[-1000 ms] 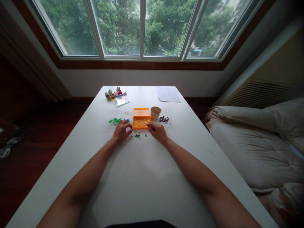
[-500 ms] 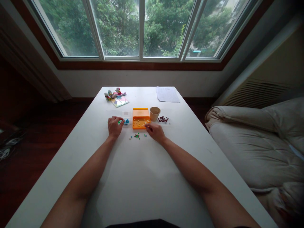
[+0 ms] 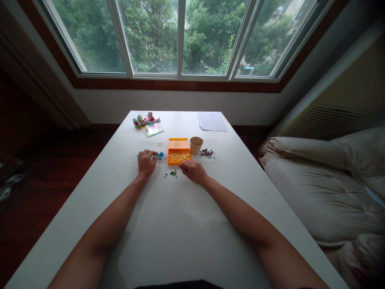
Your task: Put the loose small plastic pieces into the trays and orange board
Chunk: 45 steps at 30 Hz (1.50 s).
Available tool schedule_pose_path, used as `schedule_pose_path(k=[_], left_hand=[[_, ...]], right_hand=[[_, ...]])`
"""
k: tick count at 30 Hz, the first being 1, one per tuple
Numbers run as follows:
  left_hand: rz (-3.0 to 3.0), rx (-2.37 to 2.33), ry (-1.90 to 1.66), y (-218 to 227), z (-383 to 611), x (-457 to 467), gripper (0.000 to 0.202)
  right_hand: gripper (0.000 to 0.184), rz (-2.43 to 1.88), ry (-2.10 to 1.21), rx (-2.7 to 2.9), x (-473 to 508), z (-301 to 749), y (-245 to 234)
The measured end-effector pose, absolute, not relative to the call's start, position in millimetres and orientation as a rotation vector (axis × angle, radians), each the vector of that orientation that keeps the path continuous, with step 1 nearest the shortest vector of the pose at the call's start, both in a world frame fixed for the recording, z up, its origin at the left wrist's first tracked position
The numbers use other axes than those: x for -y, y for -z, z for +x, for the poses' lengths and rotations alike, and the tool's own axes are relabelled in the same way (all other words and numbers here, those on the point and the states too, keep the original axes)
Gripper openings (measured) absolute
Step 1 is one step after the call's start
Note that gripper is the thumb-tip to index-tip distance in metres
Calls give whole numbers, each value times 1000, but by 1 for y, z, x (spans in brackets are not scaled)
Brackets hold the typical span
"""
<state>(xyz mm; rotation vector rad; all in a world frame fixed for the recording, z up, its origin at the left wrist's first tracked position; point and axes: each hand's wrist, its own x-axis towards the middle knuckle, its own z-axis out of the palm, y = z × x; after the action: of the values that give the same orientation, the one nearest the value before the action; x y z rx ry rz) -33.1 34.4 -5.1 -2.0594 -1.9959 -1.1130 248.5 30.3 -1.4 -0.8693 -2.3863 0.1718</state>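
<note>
My left hand (image 3: 146, 162) rests at a clear plastic tray (image 3: 163, 145), its fingers curled together beside small blue pieces (image 3: 160, 155). A bit of green shows by its knuckles. My right hand (image 3: 194, 171) is at the front edge of an orange box (image 3: 179, 143) with its lid up. Thumb and fingertips are pinched, and whatever they hold is too small to make out. Pale and yellow bits (image 3: 176, 157) lie in the box's front part. Just before the box, a few green and dark pieces (image 3: 173, 173) are scattered on the white table (image 3: 180, 216).
A brown paper cup (image 3: 196, 145) stands right of the box, beside a clear tray with dark brown pieces (image 3: 206, 152). Farther back are colourful toy figures (image 3: 146, 119), a pastel card (image 3: 152, 129) and white paper sheets (image 3: 212, 121). A beige sofa (image 3: 325, 180) flanks the table's right side.
My right hand has moved slightly left and toward me, from over the orange box to its front edge, covering some loose pieces. My left hand has barely shifted.
</note>
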Motion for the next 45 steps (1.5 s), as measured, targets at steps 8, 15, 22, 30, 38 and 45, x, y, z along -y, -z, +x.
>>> schedule_pose_path(k=[8, 15, 22, 30, 38, 45], left_hand=[[-2233, 1880, 1055, 1, -18, -25, 20], [-2301, 1864, 1064, -1, -17, -22, 20], [-2321, 1842, 1045, -1, -16, -21, 21], [-2356, 1825, 1035, -1, -16, -22, 22], [-2380, 1829, 1018, -2, -16, -21, 21], [-2408, 1810, 1024, 0, -17, -22, 19]], right_hand=[[15, -719, -86, 2626, -25, 243, -2], [9, -752, -108, 2612, -25, 244, -2], [10, -826, -79, 2600, -28, 243, -1], [10, -857, -85, 2616, -29, 244, -1], [14, -1002, -65, 2357, -30, 247, -4], [15, -1366, 1, 1965, -49, 277, -4]])
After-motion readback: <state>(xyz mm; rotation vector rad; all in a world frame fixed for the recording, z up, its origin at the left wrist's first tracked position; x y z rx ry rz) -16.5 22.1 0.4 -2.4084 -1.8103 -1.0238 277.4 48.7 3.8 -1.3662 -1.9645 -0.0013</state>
